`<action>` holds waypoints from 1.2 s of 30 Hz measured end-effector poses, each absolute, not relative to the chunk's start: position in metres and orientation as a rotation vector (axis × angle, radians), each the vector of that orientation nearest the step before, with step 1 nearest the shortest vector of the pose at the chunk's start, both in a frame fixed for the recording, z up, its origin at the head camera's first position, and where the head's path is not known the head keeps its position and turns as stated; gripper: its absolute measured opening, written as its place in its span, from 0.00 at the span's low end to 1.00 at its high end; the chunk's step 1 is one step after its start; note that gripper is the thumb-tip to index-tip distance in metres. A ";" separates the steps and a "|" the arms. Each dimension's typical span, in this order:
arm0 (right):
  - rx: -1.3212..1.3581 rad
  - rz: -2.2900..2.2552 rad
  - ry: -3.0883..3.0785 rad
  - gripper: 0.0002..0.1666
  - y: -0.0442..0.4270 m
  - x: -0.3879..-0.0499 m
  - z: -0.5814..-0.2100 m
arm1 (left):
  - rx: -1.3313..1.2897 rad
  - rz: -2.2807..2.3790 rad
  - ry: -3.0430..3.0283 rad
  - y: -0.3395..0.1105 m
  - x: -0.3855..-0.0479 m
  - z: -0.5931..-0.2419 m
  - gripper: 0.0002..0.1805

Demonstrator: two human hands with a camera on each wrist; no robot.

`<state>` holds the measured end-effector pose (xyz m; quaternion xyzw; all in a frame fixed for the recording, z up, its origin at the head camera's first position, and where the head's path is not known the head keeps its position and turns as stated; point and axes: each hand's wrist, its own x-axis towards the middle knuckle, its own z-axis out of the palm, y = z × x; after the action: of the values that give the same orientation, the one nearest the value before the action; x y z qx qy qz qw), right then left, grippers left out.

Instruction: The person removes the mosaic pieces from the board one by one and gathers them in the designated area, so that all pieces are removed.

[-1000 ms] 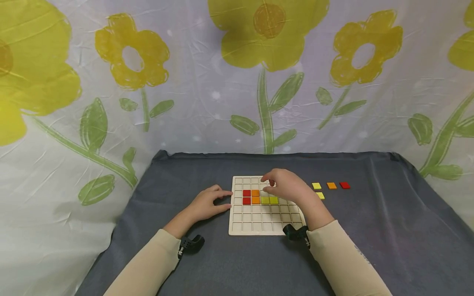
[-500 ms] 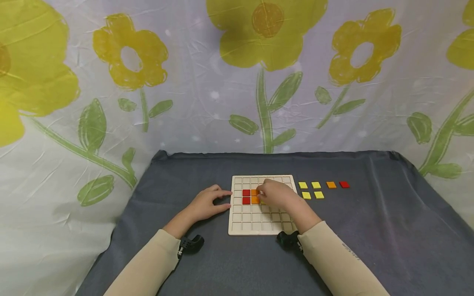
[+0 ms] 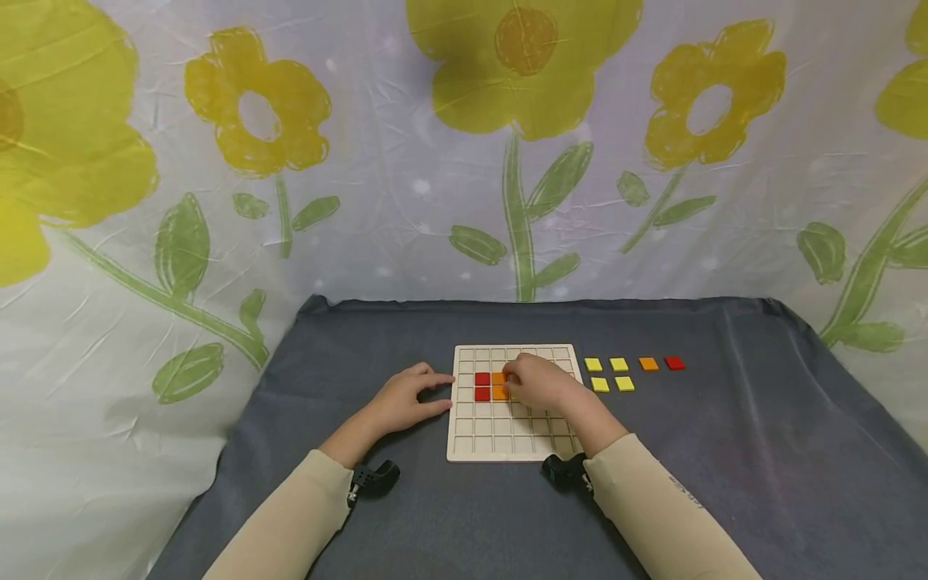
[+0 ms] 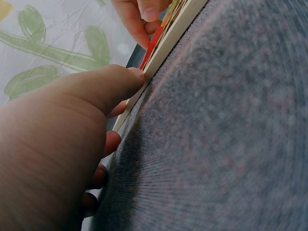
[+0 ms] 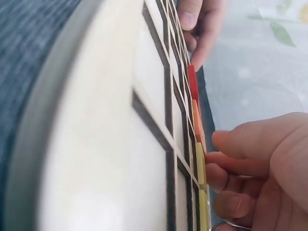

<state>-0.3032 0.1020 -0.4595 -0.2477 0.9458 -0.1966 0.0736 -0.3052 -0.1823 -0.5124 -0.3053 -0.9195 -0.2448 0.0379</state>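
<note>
At the left edge of the pale wooden grid board, my left hand touches the rim with thumb and fingertips; the left wrist view shows the thumb against that edge. My right hand is over the board, fingers bent and tips beside the orange tiles. Two red tiles lie just left of those. In the right wrist view, the thumb and curled fingers are close to the orange tile and yellow tiles. Whether they pinch one is unclear.
Right of the board lie several loose yellow tiles, one orange tile and one red tile. A dark grey cloth covers the table, with a flower-printed curtain behind. Each wrist carries a black camera.
The right hand has moved left and its fingers have drawn together near the orange tiles. Two loose yellow tiles it covered now show, while the yellow tiles on the board are hidden. The left hand stays put.
</note>
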 end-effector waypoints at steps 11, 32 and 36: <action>-0.626 -0.739 2.898 0.17 0.098 -0.305 -0.457 | -0.930 -0.761 -2.821 -0.182 -0.305 -0.509 0.26; -0.490 -1.019 2.875 0.12 0.100 -0.302 -0.449 | -0.935 -0.750 -2.831 -0.182 -0.305 -0.511 0.26; -0.482 -1.136 2.803 0.13 0.110 -0.302 -0.441 | -0.920 -0.740 -2.848 -0.182 -0.305 -0.511 0.26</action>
<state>-0.3022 0.1096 -0.4410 -0.1573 0.9145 -0.3707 0.0395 -0.3052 -0.1820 -0.5112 -0.2983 -0.9234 -0.2398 0.0295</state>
